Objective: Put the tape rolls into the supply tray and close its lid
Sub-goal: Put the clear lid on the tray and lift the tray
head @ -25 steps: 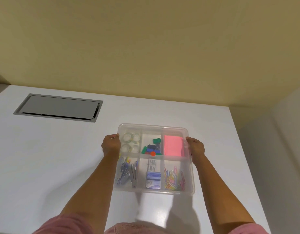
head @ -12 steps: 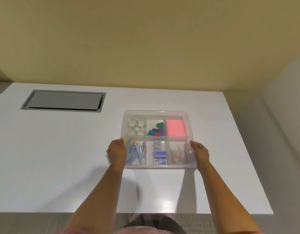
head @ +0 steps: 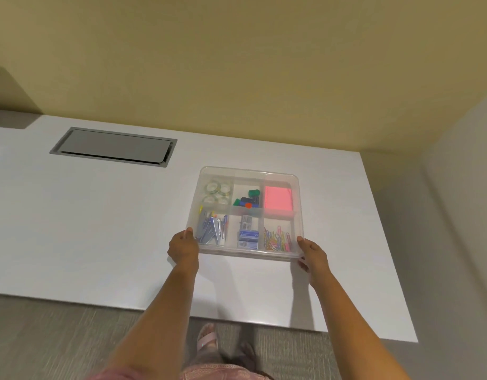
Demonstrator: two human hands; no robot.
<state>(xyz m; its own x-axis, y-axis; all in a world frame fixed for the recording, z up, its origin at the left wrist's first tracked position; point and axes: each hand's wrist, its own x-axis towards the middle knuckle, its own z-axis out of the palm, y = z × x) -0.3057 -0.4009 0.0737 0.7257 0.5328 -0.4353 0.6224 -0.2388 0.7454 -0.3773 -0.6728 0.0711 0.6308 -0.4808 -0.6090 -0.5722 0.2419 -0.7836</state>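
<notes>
A clear plastic supply tray point(head: 297, 212) with its clear lid on lies on the white table point(head: 99, 229). Several clear tape rolls point(head: 217, 192) sit in its far-left compartment. Other compartments hold green and blue clips, a pink note pad, staplers, a staple box and coloured paper clips. My left hand point(head: 183, 246) grips the tray's near-left corner. My right hand point(head: 312, 255) grips its near-right corner.
A grey metal cable hatch point(head: 113, 146) is set into the table at the far left. The table's near edge point(head: 237, 322) runs in front of me, with carpet and my sandalled foot point(head: 206, 337) below. A yellow wall stands behind; a grey wall stands at the right.
My hands slid from the tray's middle sides back to its near corners. The view pulled back, so the tray now lies farther from me on the table.
</notes>
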